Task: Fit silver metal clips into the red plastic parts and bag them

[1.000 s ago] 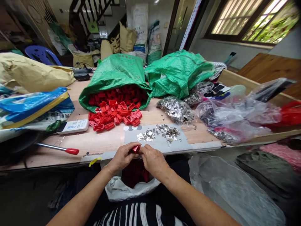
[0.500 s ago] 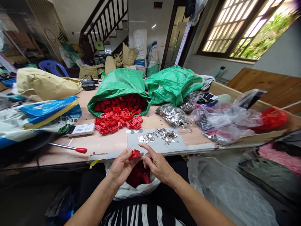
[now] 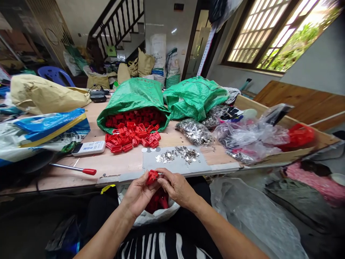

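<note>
My left hand (image 3: 138, 196) grips a small red plastic part (image 3: 152, 176) between thumb and fingers, just in front of the table edge. Against the right end of that part are the bent, pinched fingers of my right hand (image 3: 178, 186); whatever they hold is too small or hidden to make out. Below both hands, a white sack (image 3: 163, 218) in my lap contains more red pieces (image 3: 159, 202). Beyond them lies a grey sheet (image 3: 151, 162) with two small heaps of shiny metal pieces (image 3: 165, 157).
Red parts (image 3: 132, 136) spill from a green woven sack (image 3: 134, 91). Another green sack (image 3: 194, 97) and a clear bag of metal pieces (image 3: 195, 132) lie to its right. A white box-shaped device (image 3: 93, 147) and a red-tipped lever (image 3: 88, 171) are at left.
My right hand has closed in on the red part, and its raised index finger has bent down to the part's right end. The view has shifted slightly.
</note>
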Tool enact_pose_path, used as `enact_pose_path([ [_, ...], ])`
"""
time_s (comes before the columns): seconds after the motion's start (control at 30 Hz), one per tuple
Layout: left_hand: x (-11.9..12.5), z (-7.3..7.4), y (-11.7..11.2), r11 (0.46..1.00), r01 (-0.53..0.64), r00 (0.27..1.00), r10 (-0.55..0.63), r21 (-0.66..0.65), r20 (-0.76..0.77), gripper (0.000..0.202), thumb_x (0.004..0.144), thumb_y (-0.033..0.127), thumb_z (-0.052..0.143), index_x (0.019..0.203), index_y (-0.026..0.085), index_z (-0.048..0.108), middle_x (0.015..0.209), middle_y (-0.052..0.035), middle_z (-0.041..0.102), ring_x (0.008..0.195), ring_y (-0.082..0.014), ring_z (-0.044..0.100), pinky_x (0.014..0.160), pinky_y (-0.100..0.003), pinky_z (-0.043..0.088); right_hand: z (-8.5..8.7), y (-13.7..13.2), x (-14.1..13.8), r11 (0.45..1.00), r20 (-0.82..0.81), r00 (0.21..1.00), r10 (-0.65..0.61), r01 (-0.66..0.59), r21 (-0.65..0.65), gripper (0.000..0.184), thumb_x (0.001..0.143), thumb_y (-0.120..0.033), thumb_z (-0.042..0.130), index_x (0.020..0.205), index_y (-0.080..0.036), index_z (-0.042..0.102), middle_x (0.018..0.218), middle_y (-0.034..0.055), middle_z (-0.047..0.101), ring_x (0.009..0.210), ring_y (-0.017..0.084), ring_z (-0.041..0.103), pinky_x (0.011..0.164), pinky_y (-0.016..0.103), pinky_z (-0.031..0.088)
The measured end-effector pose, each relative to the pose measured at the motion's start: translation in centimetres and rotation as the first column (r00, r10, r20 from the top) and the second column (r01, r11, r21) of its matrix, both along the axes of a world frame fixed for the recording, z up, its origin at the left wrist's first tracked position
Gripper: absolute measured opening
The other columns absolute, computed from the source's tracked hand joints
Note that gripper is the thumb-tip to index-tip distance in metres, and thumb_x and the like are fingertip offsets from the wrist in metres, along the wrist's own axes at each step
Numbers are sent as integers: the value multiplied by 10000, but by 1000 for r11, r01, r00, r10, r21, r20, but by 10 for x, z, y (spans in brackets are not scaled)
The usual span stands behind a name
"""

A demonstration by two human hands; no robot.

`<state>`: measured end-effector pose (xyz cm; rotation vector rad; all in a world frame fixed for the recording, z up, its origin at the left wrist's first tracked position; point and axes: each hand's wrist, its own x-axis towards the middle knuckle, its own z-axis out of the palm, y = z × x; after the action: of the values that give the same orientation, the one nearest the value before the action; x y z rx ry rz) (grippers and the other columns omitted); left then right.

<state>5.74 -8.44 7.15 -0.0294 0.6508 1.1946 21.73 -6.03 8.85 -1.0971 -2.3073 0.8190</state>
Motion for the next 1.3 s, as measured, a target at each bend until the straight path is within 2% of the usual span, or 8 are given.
enact_pose_path([
  [0.4, 9, -10, -2, 1000, 1, 1000, -1, -8, -5, 249, 930, 165, 463, 852, 45, 667, 866, -155, 737, 822, -217, 719, 925, -397, 528, -17, 5, 0, 987, -193, 978, -85, 55, -153, 289, 971, -400, 393, 1012, -215, 612, 749, -13, 624, 659, 120, 551, 612, 206, 387],
  [0.7, 10, -51, -19, 997, 65, 991, -68, -30, -114, 75, 820, 226, 662, 807, 160, 628, 869, -55, 729, 826, -170, 696, 883, -358, 517, -46, -1, 5, 983, -29, 999, -22, 17, -181, 143, 845, -288, 608, 967, -225, 568, 646, -52, 563, 592, 118, 509, 568, 210, 340],
  [0.87, 2, -85, -21, 988, 153, 910, -143, -7, -389, 260, 683, 296, 784, 872, 168, 658, 928, -71, 732, 885, -193, 685, 897, -336, 487, -51, 15, 6, 982, 30, 999, 36, -30, -186, 355, 771, -291, 699, 1096, -244, 564, 711, -45, 603, 649, 132, 545, 613, 220, 380],
  [1.0, -8, -96, -16, 957, 241, 717, -65, 160, -694, 489, 574, 316, 830, 1019, 177, 680, 1149, -124, 688, 1117, -278, 601, 972, -364, 445, -40, 62, 5, 992, -25, 997, -72, 69, -107, 484, 758, -279, 707, 1205, -231, 528, 1023, 33, 628, 765, 149, 573, 743, 272, 442],
  [1.1, -22, -82, -3, 896, 367, 527, 21, 250, -850, 369, 713, 383, 705, 1026, 190, 679, 1051, -109, 721, 1032, -265, 642, 927, -384, 482, -36, 113, 4, 991, 36, 991, -126, 127, -30, 708, 709, -249, 735, 1349, -277, 434, 1287, 80, 502, 990, 206, 565, 899, 348, 430],
  [1.17, -35, -67, 13, 860, 398, 289, 213, 319, -933, 322, 803, 372, 603, 1076, 211, 656, 1019, -88, 722, 977, -244, 657, 901, -394, 499, -37, 147, 1, 985, 105, 981, -164, 168, -31, 843, 668, -232, 752, 1414, -273, 359, 1374, 103, 414, 1152, 249, 497, 1000, 394, 373],
  [1.23, -47, -52, 36, 844, 339, -65, 461, 415, -885, 348, 828, 334, 561, 1144, 204, 624, 1175, -106, 660, 1125, -258, 581, 1005, -435, 423, -39, 176, -5, 987, 135, 981, -141, 149, -55, 955, 622, -244, 777, 1449, -249, 300, 1419, 121, 357, 1267, 280, 401, 1057, 413, 317],
  [1.3, -57, -40, 65, 864, 260, -388, 503, 432, -773, 450, 819, 331, 565, 1234, 157, 570, 1301, -156, 573, 1277, -307, 443, 1076, -509, 317, -42, 198, -13, 990, 139, 984, -110, 120, -69, 1042, 566, -279, 813, 1459, -237, 279, 1439, 128, 334, 1305, 296, 356, 1079, 417, 290],
])
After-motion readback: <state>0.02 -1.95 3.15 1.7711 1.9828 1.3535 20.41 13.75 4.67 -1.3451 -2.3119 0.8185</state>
